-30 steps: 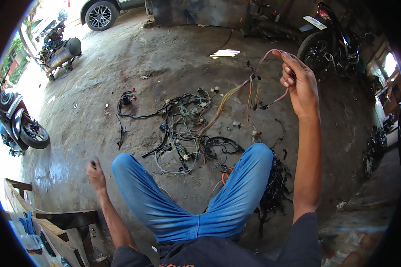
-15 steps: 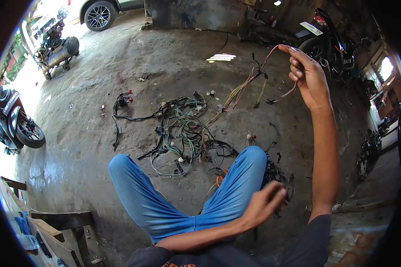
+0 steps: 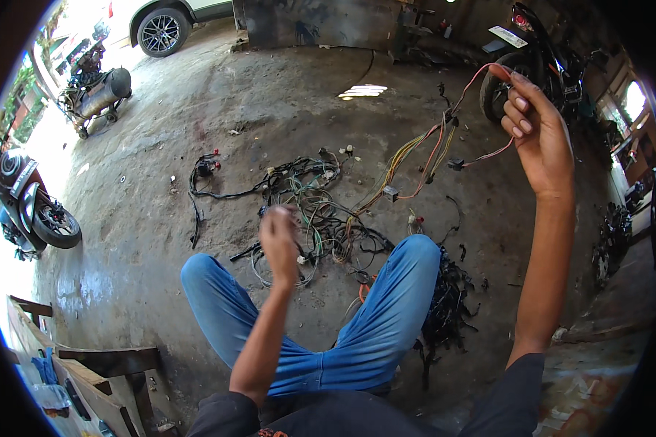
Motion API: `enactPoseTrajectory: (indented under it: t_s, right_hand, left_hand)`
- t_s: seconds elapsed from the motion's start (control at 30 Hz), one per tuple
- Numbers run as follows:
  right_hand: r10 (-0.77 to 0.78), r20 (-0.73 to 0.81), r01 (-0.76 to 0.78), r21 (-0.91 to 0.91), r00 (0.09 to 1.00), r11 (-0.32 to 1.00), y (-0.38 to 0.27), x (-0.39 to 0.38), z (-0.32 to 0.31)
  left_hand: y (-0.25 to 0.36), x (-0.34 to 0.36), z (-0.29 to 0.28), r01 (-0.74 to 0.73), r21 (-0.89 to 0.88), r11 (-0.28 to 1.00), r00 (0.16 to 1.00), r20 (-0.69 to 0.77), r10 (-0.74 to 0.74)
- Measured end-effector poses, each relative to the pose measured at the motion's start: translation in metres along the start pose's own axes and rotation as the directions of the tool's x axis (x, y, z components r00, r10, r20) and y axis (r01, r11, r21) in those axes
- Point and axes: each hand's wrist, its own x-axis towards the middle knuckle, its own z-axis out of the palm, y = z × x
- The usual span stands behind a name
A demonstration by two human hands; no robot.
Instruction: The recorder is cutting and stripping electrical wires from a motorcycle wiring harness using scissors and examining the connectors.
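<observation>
My right hand (image 3: 536, 135) is raised high at the right, its fingers pinched on a thin bundle of red, orange and yellow wires (image 3: 434, 146). The bundle hangs down, with small connectors on it, to a tangled wire harness (image 3: 313, 200) on the concrete floor in front of my knees. My left hand (image 3: 280, 237) is lifted in the middle of the view above the harness. It is blurred, with fingers curled together and nothing visible in them. My legs in blue jeans (image 3: 375, 320) stretch toward the tangle.
A black clump of wires (image 3: 452, 306) lies by my right leg. A motorcycle (image 3: 536, 54) stands at the far right, a scooter (image 3: 25, 211) at the left, an air compressor (image 3: 98, 91) and a car wheel (image 3: 159, 30) at the back left. A wooden bench (image 3: 87, 371) is at lower left.
My left hand came off the floor at the left, swung across my lap and now rises over the harness. My right hand has lifted the wire bundle higher and further right.
</observation>
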Motion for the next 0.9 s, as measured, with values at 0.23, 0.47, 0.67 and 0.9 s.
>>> enactPoseTrajectory:
  t_s: [0.23, 0.47, 0.67, 0.9]
  right_hand:
    - [-0.065, 0.029, 0.063, 0.040, 0.997, 0.997, -0.023, -0.014, 0.020]
    - [-0.094, 0.020, 0.094, -0.004, 0.995, 0.996, -0.036, -0.026, 0.017]
    - [-0.091, -0.045, 0.092, 0.018, 0.995, 0.996, -0.032, -0.012, -0.018]
    - [-0.054, -0.349, 0.048, -0.027, 0.936, 0.998, 0.015, 0.020, -0.075]
  left_hand:
    - [-0.120, 0.097, -0.034, 0.528, 0.381, 0.759, 0.738, 0.236, -0.633]
    - [-0.148, 0.084, 0.015, 0.953, 0.069, 0.296, 0.180, 0.657, -0.732]
    - [-0.092, 0.105, 0.013, 0.861, -0.085, 0.501, 0.435, 0.632, -0.642]
    - [0.021, 0.140, -0.023, 0.628, -0.275, 0.728, 0.702, 0.605, -0.376]
